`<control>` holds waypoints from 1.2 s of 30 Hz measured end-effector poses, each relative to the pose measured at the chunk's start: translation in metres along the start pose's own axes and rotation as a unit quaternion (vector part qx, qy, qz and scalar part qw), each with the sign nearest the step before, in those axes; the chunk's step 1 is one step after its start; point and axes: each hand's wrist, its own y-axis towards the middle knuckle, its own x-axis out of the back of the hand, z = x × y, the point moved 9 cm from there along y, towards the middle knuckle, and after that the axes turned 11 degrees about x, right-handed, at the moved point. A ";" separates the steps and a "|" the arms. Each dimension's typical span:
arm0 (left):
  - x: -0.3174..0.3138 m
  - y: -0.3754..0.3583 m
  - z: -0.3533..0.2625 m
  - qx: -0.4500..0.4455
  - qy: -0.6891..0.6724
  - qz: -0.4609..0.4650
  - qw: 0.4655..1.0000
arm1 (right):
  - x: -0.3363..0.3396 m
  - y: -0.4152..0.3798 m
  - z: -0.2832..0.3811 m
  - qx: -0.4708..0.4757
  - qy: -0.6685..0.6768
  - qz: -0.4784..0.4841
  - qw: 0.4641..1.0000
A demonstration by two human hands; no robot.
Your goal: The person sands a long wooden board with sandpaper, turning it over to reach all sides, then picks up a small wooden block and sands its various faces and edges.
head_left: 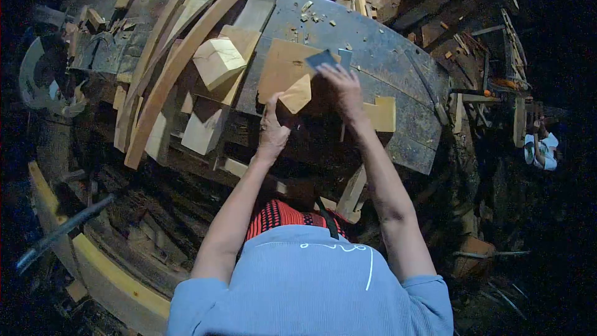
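My left hand (272,134) grips a small light wooden block (296,94) by its left corner, over the near edge of a brown board (277,65). To the right, my right hand (343,90) holds a dark flat sheet (321,60) at the fingertips, just above the block and apart from it. Both lie over a dark worktable (392,62). Left of the board sits a larger pale wooden block (221,62). A yellowish wood piece (382,114) is right of my right wrist.
Long curved timbers (177,56) cross the table's left side. Wood chips (306,9) lie at its far side. A long dark bar (426,81) rests at the right. A metal pipe (65,233) is at lower left. Another person (542,149) is at far right.
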 end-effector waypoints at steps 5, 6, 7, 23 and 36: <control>-0.019 -0.007 0.056 0.112 -0.269 0.089 0.952 | 0.013 0.000 0.086 0.224 0.029 0.035 0.974; -0.019 -0.014 0.059 0.144 -0.446 0.081 0.879 | 0.013 -0.006 0.104 0.270 0.054 0.038 0.961; -0.014 -0.011 0.053 0.109 -0.237 0.069 0.963 | 0.006 -0.007 0.096 0.255 0.066 0.048 0.963; 0.000 0.001 0.037 0.099 0.016 0.027 0.995 | -0.012 -0.003 0.068 0.098 0.039 0.028 0.994; 0.011 -0.003 0.029 0.316 -0.472 0.061 0.821 | 0.057 -0.036 0.088 -0.024 0.220 -0.074 0.973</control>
